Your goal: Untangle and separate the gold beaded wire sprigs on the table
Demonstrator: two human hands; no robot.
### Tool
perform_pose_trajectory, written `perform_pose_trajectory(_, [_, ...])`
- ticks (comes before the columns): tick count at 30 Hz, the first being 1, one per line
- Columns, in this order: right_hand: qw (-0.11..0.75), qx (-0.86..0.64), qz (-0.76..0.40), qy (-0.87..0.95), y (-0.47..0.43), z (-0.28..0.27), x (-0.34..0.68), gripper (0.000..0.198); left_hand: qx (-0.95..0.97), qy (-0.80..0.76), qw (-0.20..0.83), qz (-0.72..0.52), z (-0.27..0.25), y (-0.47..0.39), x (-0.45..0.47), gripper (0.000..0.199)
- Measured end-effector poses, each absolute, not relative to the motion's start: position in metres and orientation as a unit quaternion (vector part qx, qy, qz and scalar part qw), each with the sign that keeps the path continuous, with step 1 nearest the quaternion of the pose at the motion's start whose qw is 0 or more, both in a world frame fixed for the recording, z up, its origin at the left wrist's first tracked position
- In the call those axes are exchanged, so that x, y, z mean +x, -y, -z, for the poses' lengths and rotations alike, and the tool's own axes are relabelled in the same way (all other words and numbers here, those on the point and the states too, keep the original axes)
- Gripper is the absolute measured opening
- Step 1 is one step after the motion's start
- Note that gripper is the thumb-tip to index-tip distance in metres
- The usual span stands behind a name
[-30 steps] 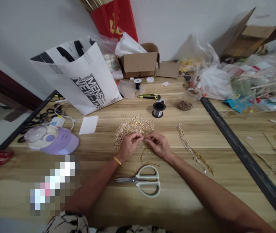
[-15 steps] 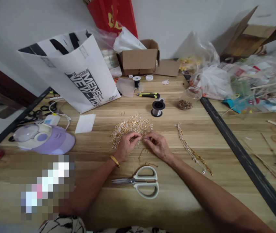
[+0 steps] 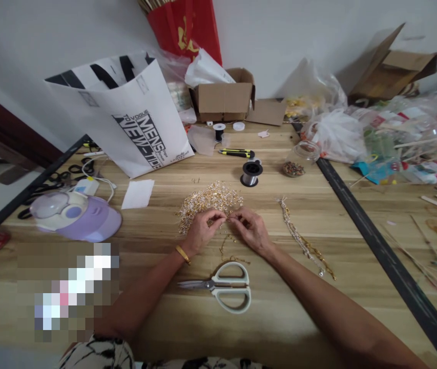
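My left hand [image 3: 205, 225] and my right hand [image 3: 249, 226] meet fingertip to fingertip at the near right edge of a pile of small gold and clear beads [image 3: 208, 197]. Both are closed in a pinch. Whatever lies between the fingertips is too small to make out. Just below them a thin gold chain [image 3: 223, 248] lies on the wooden table, curving toward the scissors. These white-handled scissors [image 3: 231, 287] rest nearer to me, blades pointing left. To the right of my right hand, silver and gold chains [image 3: 298, 236] are laid out lengthwise.
Beyond the pile stand a wire spool [image 3: 251, 174], a yellow-black utility knife [image 3: 236, 153] and a jar of beads [image 3: 294, 166]. At left are a purple-and-white device [image 3: 87, 218], a paper piece [image 3: 138, 193] and a large white bag [image 3: 126, 118]. Plastic bags [image 3: 337, 136] crowd the right.
My hands stay pinched together at nearly the same spot, with small finger shifts. The camera view has tilted slightly; the objects on the table keep their places.
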State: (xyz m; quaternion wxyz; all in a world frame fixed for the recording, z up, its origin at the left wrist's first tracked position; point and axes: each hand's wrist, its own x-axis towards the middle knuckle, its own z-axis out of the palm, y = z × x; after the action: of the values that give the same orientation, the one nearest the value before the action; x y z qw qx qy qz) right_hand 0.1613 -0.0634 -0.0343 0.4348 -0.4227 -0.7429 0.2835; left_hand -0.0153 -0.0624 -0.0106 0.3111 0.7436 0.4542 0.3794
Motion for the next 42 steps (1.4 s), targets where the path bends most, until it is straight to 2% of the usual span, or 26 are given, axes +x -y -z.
perform_pose_trajectory(7, [0.452, -0.434, -0.295, 0.722, 0.064, 0.032, 0.161, 0.013, 0.774, -0.465, 0.268, -0.335, 0.008, 0.064, -0.015, 0.005])
perform_pose_trajectory(13, [0.456, -0.439, -0.303, 0.712, 0.063, 0.034, 0.161, 0.014, 0.867, -0.428, 0.187, -0.172, 0.0, 0.071, -0.013, 0.008])
perform_pose_trajectory(17, [0.458, -0.442, -0.305, 0.709, 0.063, 0.034, 0.16, 0.015, 0.89, -0.419, 0.148, -0.106, 0.0, 0.077, -0.012, 0.007])
perform_pose_trajectory(31, [0.451, -0.445, -0.309, 0.709, 0.062, 0.036, 0.16, 0.015, 0.901, -0.416, 0.106, -0.064, -0.003, 0.082, -0.015, 0.017])
perform_pose_trajectory(36, [0.453, -0.45, -0.304, 0.707, 0.062, 0.036, 0.16, 0.014, 0.892, -0.42, 0.151, -0.08, -0.005, 0.079, -0.014, 0.015])
perform_pose_trajectory(42, [0.455, -0.449, -0.309, 0.704, 0.062, 0.035, 0.161, 0.014, 0.824, -0.472, 0.29, -0.123, -0.006, 0.073, -0.014, 0.012])
